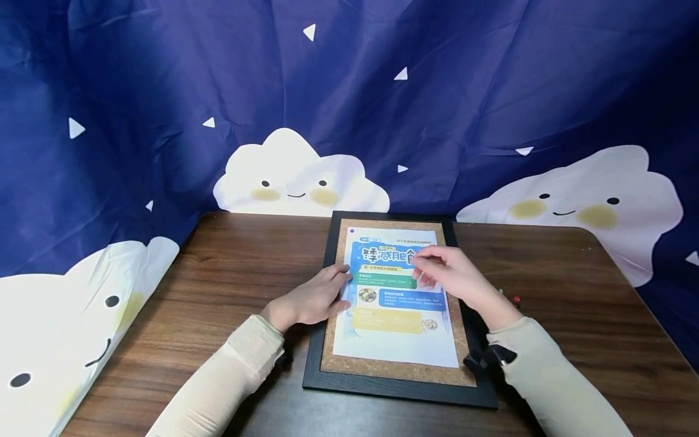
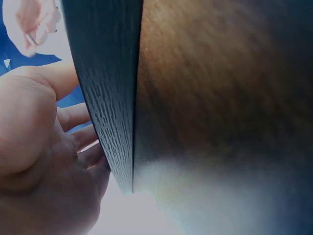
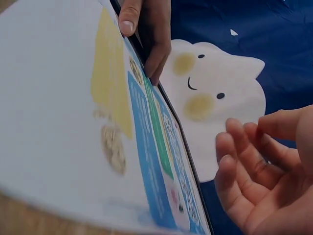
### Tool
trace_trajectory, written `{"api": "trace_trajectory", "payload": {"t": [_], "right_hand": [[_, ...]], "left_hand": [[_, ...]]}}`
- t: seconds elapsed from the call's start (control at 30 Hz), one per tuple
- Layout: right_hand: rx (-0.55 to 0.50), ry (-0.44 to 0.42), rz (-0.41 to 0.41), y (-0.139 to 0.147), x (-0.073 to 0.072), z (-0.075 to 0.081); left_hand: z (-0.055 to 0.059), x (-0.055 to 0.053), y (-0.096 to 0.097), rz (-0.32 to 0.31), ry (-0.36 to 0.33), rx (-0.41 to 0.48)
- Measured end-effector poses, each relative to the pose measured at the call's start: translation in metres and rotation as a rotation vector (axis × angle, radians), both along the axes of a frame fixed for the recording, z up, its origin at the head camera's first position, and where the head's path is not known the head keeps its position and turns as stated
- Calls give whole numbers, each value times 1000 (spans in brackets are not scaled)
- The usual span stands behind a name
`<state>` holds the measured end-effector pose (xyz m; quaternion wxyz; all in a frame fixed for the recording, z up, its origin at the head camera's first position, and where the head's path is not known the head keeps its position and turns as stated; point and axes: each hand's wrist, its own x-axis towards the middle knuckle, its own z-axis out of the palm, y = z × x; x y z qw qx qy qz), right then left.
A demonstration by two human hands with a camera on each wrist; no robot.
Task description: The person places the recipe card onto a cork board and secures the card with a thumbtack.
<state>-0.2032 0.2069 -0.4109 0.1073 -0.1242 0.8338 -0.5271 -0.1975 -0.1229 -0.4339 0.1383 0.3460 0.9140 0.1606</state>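
The board (image 1: 401, 390) has a black frame and lies flat on the brown wood counter (image 1: 229, 261). The paper (image 1: 395, 297) is on top of the board, over the tan cork (image 1: 393, 366), with its bright boxes of blue, green and yellow. A purple pin (image 1: 352, 230) sits at the paper's far left corner, near the far left corner of the board. The left hand (image 1: 314, 297) is at the left side of the board; its fingers are mostly straight with the thumb spread away, and they rest on the edge there without gripping. The right hand (image 1: 448, 273) is up over the right half of the board, with its fingers bent. Its thumb and first finger pinch a tiny thing that looks like a pin (image 2: 30, 38), but it is mostly hidden, so its shape is hard to see. Just right of the board, on the counter, are a red bit (image 1: 516, 301) and a green bit (image 1: 500, 292), too small to make out well. Behind the board hangs a dark blue cloth (image 1: 355, 103) with smiling white clouds (image 1: 297, 173) and little white triangles (image 1: 401, 74).
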Motion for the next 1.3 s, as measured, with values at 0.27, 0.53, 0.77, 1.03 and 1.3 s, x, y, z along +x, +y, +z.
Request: {"api": "trace_trajectory", "payload": {"t": [0.27, 0.53, 0.77, 1.03, 1.3], "right_hand": [[15, 81, -123, 51, 19, -7], [169, 97, -271, 88, 31, -15], [198, 85, -290, 99, 36, -22], [220, 93, -306, 110, 40, -29], [315, 152, -340, 117, 43, -32]], "left_hand": [[-3, -1, -1, -10, 12, 9], [-2, -1, -1, -7, 6, 3], [-3, -2, -1, -1, 3, 3], [-4, -1, -2, -1, 8, -5], [-3, -1, -1, -9, 9, 0]]}}
